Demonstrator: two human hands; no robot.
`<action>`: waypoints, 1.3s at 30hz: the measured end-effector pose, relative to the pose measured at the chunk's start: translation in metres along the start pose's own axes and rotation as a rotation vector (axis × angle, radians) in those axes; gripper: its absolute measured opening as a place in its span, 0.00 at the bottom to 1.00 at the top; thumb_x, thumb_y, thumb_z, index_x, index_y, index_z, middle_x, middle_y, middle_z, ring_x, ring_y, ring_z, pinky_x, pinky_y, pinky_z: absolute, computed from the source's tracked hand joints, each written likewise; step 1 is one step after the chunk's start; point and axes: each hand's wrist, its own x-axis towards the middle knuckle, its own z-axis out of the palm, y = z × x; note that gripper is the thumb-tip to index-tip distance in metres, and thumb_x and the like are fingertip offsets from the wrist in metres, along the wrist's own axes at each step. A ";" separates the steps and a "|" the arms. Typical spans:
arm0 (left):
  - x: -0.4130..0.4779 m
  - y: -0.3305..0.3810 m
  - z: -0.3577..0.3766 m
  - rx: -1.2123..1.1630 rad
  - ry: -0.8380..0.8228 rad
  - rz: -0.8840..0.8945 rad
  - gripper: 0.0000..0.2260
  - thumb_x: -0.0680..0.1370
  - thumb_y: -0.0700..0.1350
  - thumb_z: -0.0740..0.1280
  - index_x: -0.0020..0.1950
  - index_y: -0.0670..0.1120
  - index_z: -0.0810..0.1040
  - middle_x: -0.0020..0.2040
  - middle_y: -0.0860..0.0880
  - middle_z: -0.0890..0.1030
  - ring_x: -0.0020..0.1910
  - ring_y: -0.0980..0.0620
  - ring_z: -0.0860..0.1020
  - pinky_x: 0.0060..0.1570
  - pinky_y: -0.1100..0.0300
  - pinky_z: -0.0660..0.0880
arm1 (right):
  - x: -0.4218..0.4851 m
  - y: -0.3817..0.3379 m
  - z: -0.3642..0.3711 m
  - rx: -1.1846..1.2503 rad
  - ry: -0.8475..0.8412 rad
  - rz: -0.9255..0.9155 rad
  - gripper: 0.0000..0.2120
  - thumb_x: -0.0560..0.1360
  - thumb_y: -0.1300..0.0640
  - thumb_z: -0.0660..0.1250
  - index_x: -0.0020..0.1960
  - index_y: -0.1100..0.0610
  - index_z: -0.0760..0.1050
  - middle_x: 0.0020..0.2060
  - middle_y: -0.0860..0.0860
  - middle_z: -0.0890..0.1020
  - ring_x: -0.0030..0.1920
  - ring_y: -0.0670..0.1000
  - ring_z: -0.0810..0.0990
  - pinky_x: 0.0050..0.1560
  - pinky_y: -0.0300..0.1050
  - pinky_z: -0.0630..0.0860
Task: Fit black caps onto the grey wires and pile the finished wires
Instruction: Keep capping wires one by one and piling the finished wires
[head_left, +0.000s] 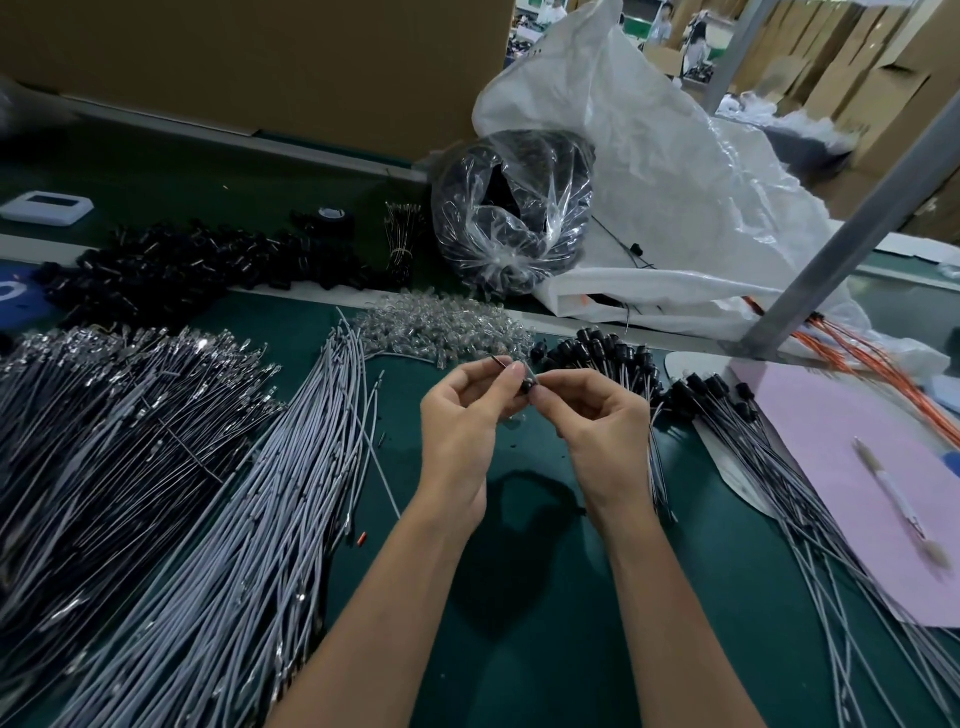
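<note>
My left hand (462, 415) and my right hand (597, 421) meet above the green table (519, 649), both pinching one small black cap (529, 385) between their fingertips. A thin dark wire end (500, 360) sticks out past my left thumb. The rest of that wire is hidden by my hands. Bare grey wires (249, 519) lie in a long bundle to the left. Wires with black caps fitted (691, 400) are piled to the right, caps pointing away from me. Loose black caps (171, 265) are heaped at the back left.
A heap of clear small parts (441, 325) lies just beyond my hands. Darker wires with metal terminals (104, 415) fill the far left. A pink sheet (852, 467) with a pen (893, 499), a bagged black coil (514, 208), a white sack (649, 171) and a metal post (852, 228) stand right.
</note>
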 end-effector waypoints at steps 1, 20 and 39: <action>-0.001 0.000 0.000 -0.021 0.012 -0.010 0.03 0.76 0.35 0.70 0.49 0.39 0.80 0.42 0.46 0.85 0.43 0.52 0.84 0.47 0.61 0.80 | 0.000 0.000 0.001 -0.006 0.002 -0.007 0.11 0.70 0.67 0.75 0.41 0.52 0.83 0.37 0.50 0.86 0.39 0.48 0.84 0.43 0.38 0.79; -0.004 0.003 0.002 -0.139 0.155 0.013 0.04 0.75 0.35 0.71 0.44 0.42 0.83 0.38 0.49 0.84 0.40 0.55 0.82 0.44 0.63 0.80 | -0.004 -0.001 0.004 -0.075 0.082 -0.099 0.09 0.71 0.64 0.75 0.41 0.50 0.82 0.36 0.47 0.85 0.39 0.47 0.83 0.44 0.40 0.78; 0.000 0.008 -0.001 -0.251 0.262 -0.002 0.03 0.77 0.35 0.69 0.46 0.41 0.81 0.42 0.45 0.83 0.42 0.50 0.82 0.42 0.62 0.80 | -0.004 -0.001 -0.002 -0.317 -0.019 -0.276 0.10 0.69 0.68 0.75 0.41 0.53 0.83 0.36 0.48 0.83 0.36 0.45 0.79 0.39 0.35 0.75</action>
